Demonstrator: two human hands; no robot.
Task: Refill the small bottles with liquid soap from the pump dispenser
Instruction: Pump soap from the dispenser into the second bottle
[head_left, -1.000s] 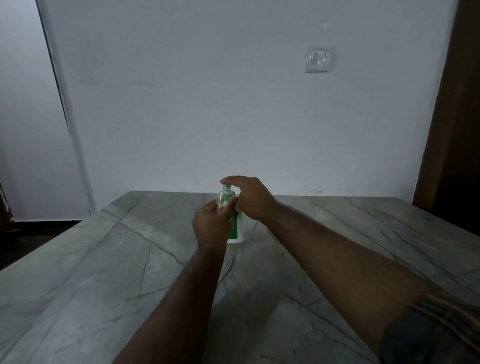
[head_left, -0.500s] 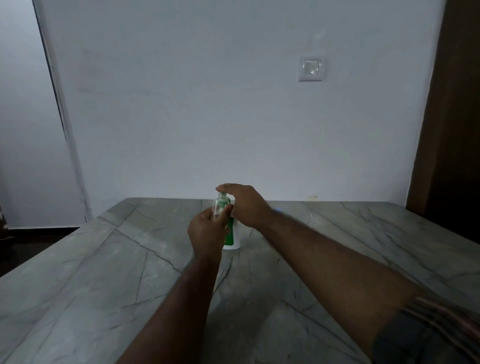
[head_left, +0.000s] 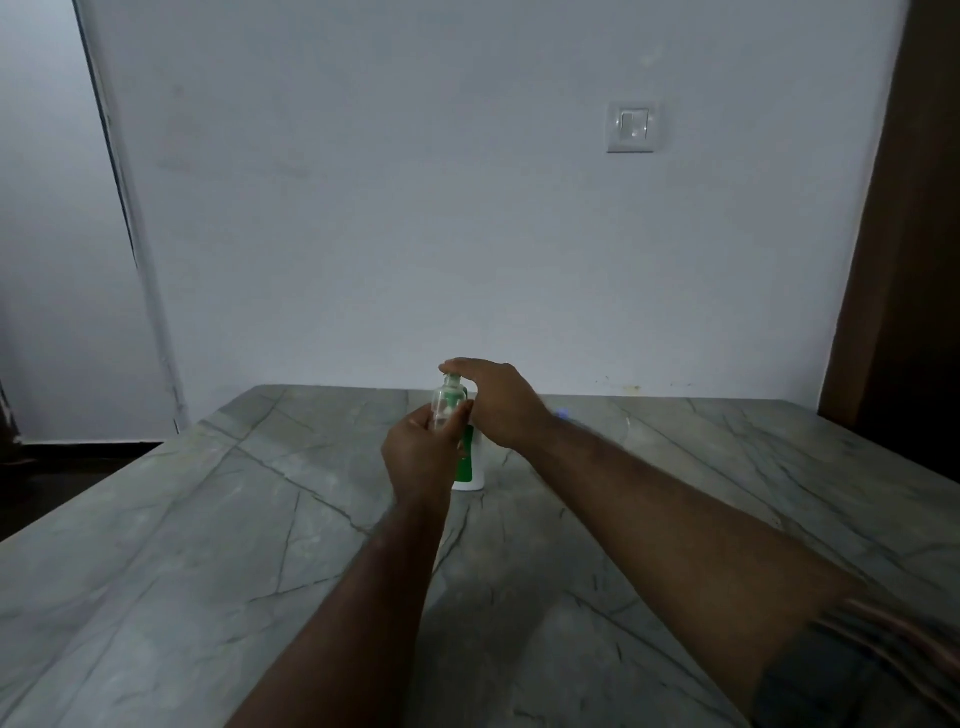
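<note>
Left hand (head_left: 418, 457) grips a small clear bottle (head_left: 448, 402), fingers and thumb curled round its lower body, holding it upright above the worktop (head_left: 208, 519) with the neck uppermost. Right hand (head_left: 496, 405) lies flat across the top of the pump dispenser (head_left: 474, 467), fingers nearly straight and reaching over the bottle's mouth; the pump head and spout are hidden beneath them. Dispenser: white with a green label, standing on the worktop directly behind the left hand, touching or just beside the bottle (contact cannot be resolved). Key relation: the bottle's long axis is vertical, and its mouth sits just under the right fingertips, where the spout presumably ends. Judged step: a downward press of the right palm should deliver soap, provided mouth and spout are aligned. Fill level is not legible.
</note>
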